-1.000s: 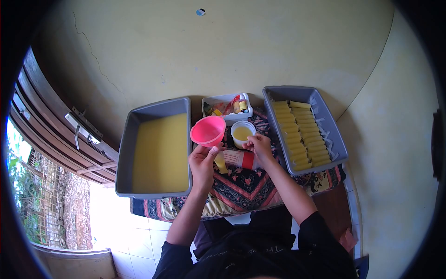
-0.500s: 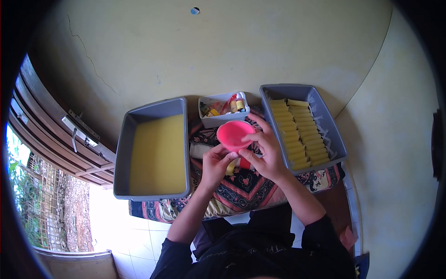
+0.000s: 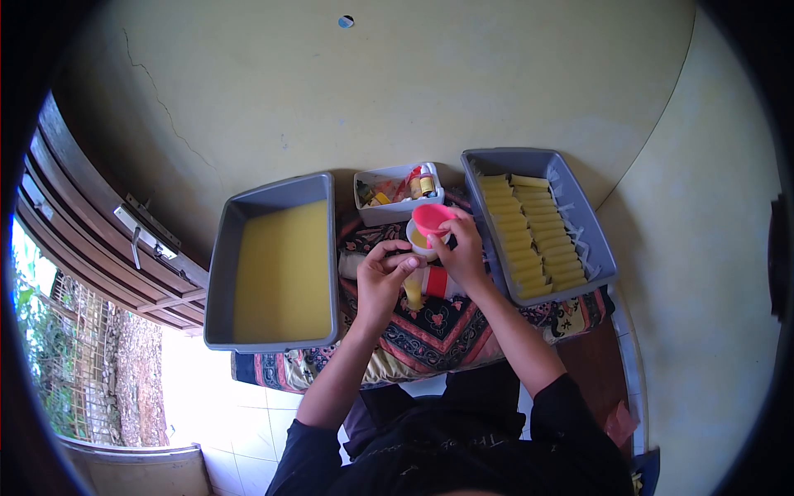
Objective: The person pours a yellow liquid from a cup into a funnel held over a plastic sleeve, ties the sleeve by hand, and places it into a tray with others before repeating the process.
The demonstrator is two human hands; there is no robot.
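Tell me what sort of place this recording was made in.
Probably a room in a home: there is a wooden door at the left, plants outside beyond it, and a patterned cloth under the grey tubs.

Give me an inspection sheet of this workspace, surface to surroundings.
Surface: patterned cloth.
Job's things: pink bowl at the white cup of yellow liquid; yellow piece; left tray, smooth yellow contents; right tray, yellow rolls.
Clutter: white box with small bottles; red-and-white item lying on the cloth.
Hands: right hand holds the pink bowl; left hand pinches the yellow piece.
Cables: nothing seen.
Surroundings: wall behind, slatted wooden door at left.
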